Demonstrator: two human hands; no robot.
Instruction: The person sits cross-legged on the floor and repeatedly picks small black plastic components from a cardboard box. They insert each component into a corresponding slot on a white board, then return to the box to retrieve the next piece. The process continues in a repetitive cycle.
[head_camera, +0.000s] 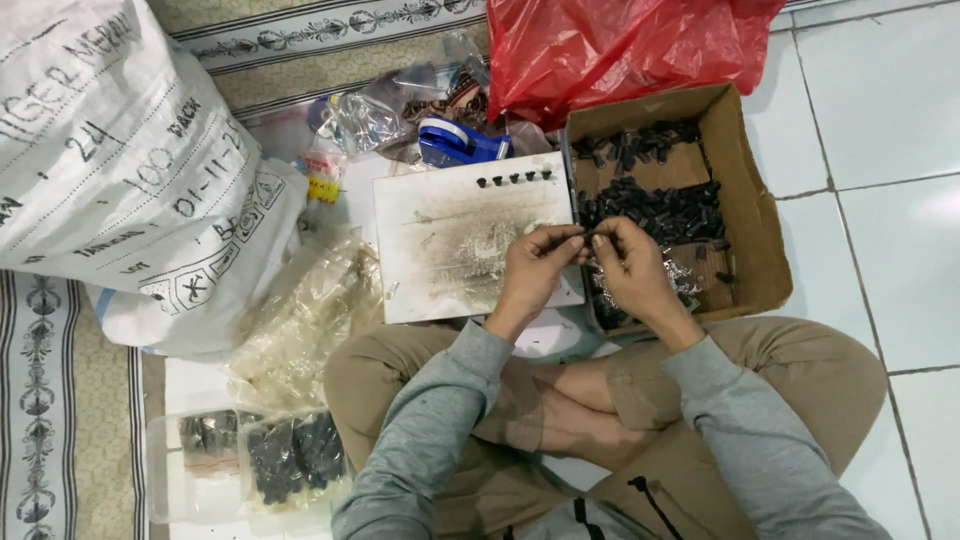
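Both hands met over the box's edge: the left hand (535, 268) and the right hand (622, 268) pinched a small black part (586, 236) between their fingertips. Five finished pieces (515, 179) stood in a row along the top of the smudged white board (450, 250); many loose black parts (650, 208) remained in the cardboard box (745, 200). Beyond lay a red plastic bag (620, 45), a blue tape dispenser (458, 142), and, left, a large white sack (120, 160) with dark handwriting.
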